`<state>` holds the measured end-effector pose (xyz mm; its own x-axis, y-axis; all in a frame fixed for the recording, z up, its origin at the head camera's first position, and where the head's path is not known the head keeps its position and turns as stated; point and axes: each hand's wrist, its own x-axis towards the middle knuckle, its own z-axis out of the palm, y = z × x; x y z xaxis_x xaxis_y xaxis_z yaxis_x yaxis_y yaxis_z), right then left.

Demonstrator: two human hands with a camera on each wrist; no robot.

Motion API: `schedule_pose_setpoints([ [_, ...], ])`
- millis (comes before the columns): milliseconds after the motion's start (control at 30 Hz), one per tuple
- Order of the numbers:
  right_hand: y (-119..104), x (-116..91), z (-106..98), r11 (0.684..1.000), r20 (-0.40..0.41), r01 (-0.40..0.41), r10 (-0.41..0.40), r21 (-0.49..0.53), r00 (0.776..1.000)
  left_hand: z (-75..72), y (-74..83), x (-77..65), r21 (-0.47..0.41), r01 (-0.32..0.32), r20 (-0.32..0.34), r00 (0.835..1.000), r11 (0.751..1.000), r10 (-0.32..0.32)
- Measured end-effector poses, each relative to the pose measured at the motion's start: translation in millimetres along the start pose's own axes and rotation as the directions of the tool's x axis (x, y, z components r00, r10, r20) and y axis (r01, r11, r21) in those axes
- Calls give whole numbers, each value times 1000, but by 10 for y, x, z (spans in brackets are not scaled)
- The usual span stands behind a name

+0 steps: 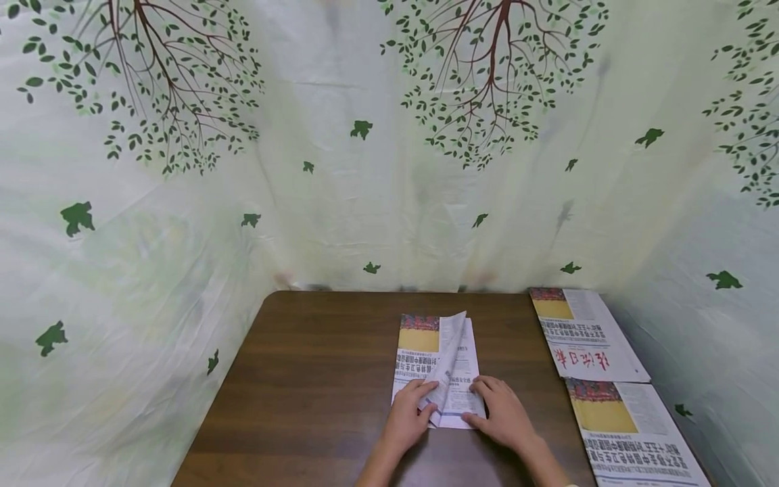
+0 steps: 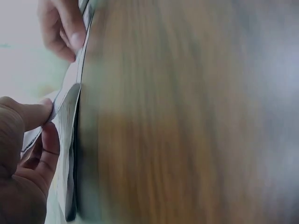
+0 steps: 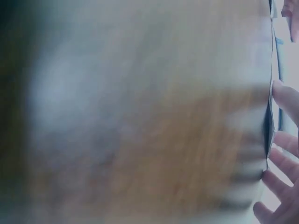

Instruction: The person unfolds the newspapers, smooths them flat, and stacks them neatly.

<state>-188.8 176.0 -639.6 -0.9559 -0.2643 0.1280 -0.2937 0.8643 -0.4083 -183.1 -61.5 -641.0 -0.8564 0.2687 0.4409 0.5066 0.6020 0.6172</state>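
A folded newspaper point(image 1: 418, 339) lies on the brown table, its top sheet lifted into a slanting fold from the right side toward the left. At the paper's lower left, my left hand point(image 1: 406, 416) pinches the lifted sheet; the left wrist view shows the sheet's edge point(image 2: 57, 103) between thumb and fingertip. My right hand point(image 1: 504, 414) rests at the lower right edge of the same newspaper, touching it with fingertips. In the right wrist view the right hand's fingers point(image 3: 282, 161) are spread along the paper's edge.
Two more newspapers, one farther back point(image 1: 615, 335) and one nearer point(image 1: 633, 423), lie along the right side of the wooden table point(image 1: 304, 379). A pale curtain point(image 1: 389, 203) printed with trees and leaves surrounds the table at the back and sides.
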Motion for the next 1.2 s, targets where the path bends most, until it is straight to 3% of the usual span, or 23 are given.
schedule_pose_setpoints([
  [333, 71, -167, -31, 1000, 5, -16, 16, -18, 1000, -139, -161, -117, -24, 21, -2, 1000, 999, -21],
  [567, 111, -167, -49, 999, 25, 27, -27, 18, 999, -290, -324, -159, -50, 106, -8, 994, 993, -107],
  [933, 174, -116, -108, 999, 38, 9, -11, 45, 999, -497, -452, -152, -55, 140, -111, 983, 989, -145],
  [1200, 225, -149, -123, 999, 65, -7, 3, 50, 998, -569, -545, -244, -33, 145, -167, 975, 989, -149],
])
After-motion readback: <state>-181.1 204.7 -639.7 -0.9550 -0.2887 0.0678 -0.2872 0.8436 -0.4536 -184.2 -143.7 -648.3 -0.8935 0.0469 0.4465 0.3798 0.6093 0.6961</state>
